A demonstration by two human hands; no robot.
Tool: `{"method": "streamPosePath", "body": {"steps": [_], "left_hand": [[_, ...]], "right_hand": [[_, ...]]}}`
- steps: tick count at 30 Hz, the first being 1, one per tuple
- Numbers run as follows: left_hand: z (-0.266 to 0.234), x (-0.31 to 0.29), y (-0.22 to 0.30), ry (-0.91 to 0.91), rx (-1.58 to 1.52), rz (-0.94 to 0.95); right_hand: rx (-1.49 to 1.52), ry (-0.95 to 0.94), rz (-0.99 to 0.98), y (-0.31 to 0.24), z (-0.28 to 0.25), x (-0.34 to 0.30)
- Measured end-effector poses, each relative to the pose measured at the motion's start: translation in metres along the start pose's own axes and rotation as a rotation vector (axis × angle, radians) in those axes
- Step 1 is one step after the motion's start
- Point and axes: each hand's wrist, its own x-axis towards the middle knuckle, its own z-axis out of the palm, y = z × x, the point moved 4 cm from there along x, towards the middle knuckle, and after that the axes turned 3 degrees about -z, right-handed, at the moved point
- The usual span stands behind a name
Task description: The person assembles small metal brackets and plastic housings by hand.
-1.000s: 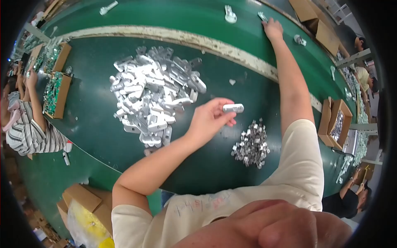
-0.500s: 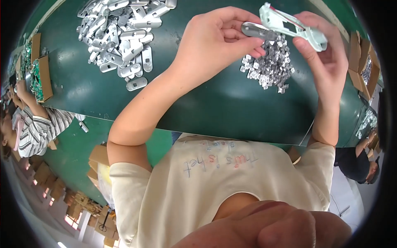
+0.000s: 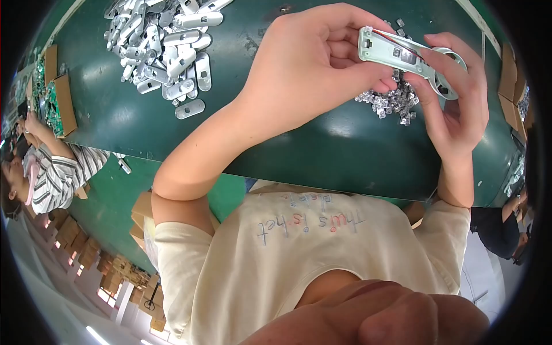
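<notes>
"Firstly, nearest entry: hands and shirt?"

"One cream shirt [image 3: 322, 259], lower middle. One left hand [image 3: 322, 75], upper middle, fingers curled at the left end of a pale casing [image 3: 388, 53]; whether they pinch it or something behind it, I cannot tell. One right hand [image 3: 460, 123], upper right, fingers and thumb gripping the casing's ringed end. Casing: upper right, open side in view, red wire [image 3: 388, 38] along its upper edge."

"Any change to record?"

"Yes. Half a second ago a silver plate showed between the left fingertips; it is out of sight now, and the casing's left end lies against the left hand. Judged from that, work has centred on the casing; whether the plate sits behind it is not shown."

"And beyond?"

"One heap of small metal bits [image 3: 382, 105], below the casing. One heap of silver plates [image 3: 172, 52], upper left, a single plate [image 3: 190, 109] just beside it. All on a dark green table [image 3: 322, 155]. Farther off: one carton [image 3: 65, 106] of green parts at the left, one co-worker in stripes [image 3: 54, 178], one carton [image 3: 508, 72] at the right rim."
</notes>
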Motion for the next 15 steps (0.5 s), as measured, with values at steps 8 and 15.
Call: {"method": "streamPosePath", "body": {"steps": [8,15], "left_hand": [[0.000,0.001,0.004,0.004,0.172,0.162],[0.001,0.002,0.008,0.008,0.334,0.329]], "right_hand": [[-0.037,0.006,-0.045,-0.006,0.002,0.000],[0.799,-0.082,0.612,0.014,0.016,-0.012]]}}
